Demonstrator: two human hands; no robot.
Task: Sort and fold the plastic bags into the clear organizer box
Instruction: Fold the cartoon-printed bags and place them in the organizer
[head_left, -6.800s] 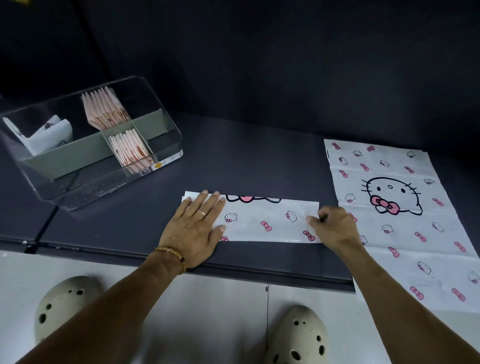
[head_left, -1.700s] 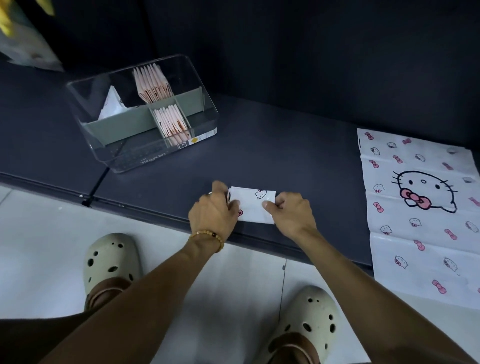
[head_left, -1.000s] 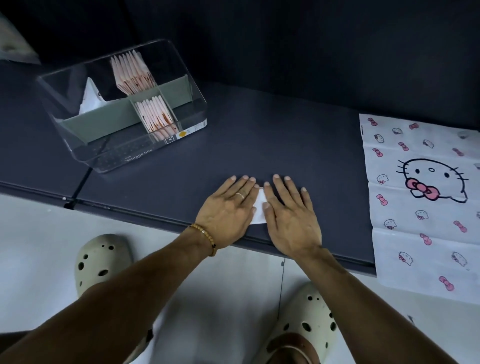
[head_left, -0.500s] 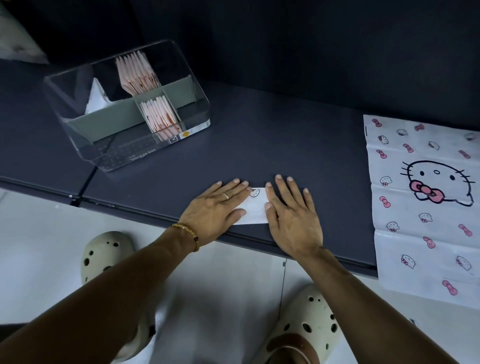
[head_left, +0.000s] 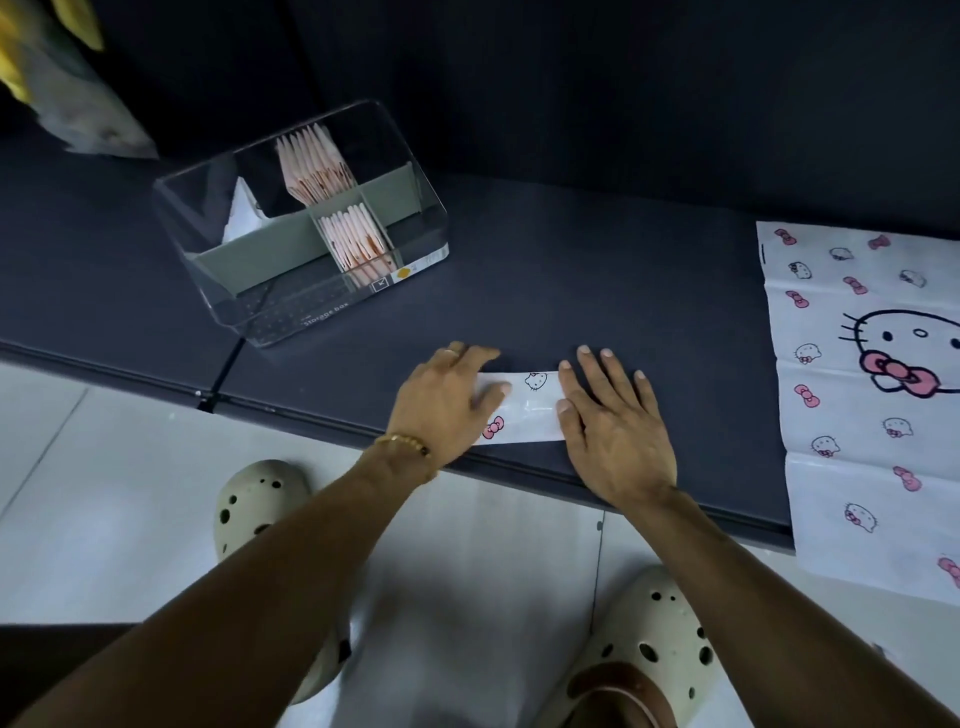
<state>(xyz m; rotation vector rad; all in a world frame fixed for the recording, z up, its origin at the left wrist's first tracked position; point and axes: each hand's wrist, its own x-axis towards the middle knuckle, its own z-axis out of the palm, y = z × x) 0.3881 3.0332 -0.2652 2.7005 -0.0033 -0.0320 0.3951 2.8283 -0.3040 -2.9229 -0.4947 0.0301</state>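
A white cartoon-cat plastic bag, folded into a small rectangle (head_left: 524, 408), lies near the front edge of the dark mat (head_left: 571, 291). My left hand (head_left: 441, 397) rests flat on its left end and my right hand (head_left: 613, 415) presses flat on its right end; only the middle strip shows. The clear organizer box (head_left: 306, 312) stands at the back left, with grey dividers, pink folded bags in two compartments and a white folded bag in the left one. A second, unfolded cat-print bag (head_left: 862, 395) lies flat at the right and hangs over the mat's front edge.
A crumpled bag with yellow (head_left: 62, 88) sits in the top left corner. A dark wall rises behind the mat. A seam (head_left: 228, 364) splits the mat near the box. Below the edge are white floor tiles and my two beige clogs (head_left: 254, 509).
My hands have slid apart along the folded bag, showing more of its middle. Earlier the bag was a long strip; it has been folded down to a small rectangle.
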